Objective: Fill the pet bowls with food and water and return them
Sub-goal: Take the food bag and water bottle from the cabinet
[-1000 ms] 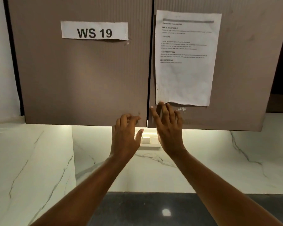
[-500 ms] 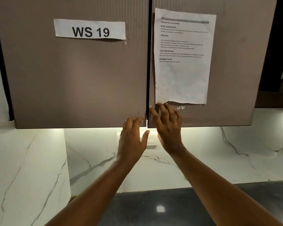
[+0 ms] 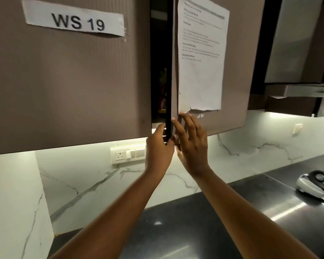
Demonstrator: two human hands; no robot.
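Note:
No pet bowl is in view. Two brown wall-cabinet doors hang in front of me. The right door (image 3: 234,90), with a printed sheet (image 3: 202,58) taped to it, stands ajar, and a dark gap shows between the doors. My left hand (image 3: 160,146) curls around that door's lower inner edge. My right hand (image 3: 192,144) lies flat on the door's front with its fingers spread, just under the sheet. Inside the gap a colourful package (image 3: 163,90) shows dimly. The left door (image 3: 69,81) is closed and carries a "WS 19" label (image 3: 75,21).
A dark countertop (image 3: 204,221) runs below, backed by white marble wall (image 3: 94,184) with a socket and switches (image 3: 128,155). A grey headset (image 3: 315,185) lies on a steel surface at right. A range hood (image 3: 303,53) hangs at upper right.
The right cabinet door has swung out a little, opening a dark gap. My left hand went from under the doors to gripping the door's edge. The view has shifted left and closer.

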